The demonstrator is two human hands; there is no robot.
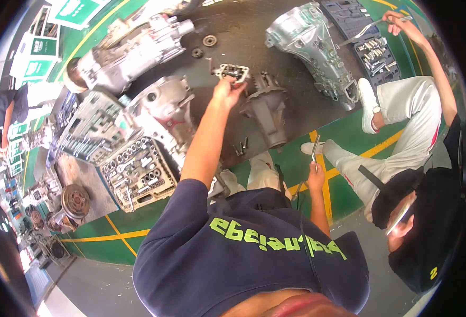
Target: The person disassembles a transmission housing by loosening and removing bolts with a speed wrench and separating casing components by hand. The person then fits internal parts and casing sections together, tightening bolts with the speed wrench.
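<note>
My left hand (227, 92) reaches forward over the dark work surface, its fingers closed on a small metal housing (233, 71) with a pale rectangular rim and dark parts inside. Just right of it, a grey cast gearbox section (267, 113) rests on the surface. My right hand (315, 177) is held back at my right side, closed around a slim, bent metal wrench (315, 147) that points upward. Several dark bolts (240, 147) are near the surface's front edge.
An open socket set (138, 171) and large silver transmission housings (164, 105) crowd the left. Another silver housing (309, 53) is at the far right beside a second tool case (375, 58). A co-worker (418, 132) crouches to my right, holding a metal tool (367, 30).
</note>
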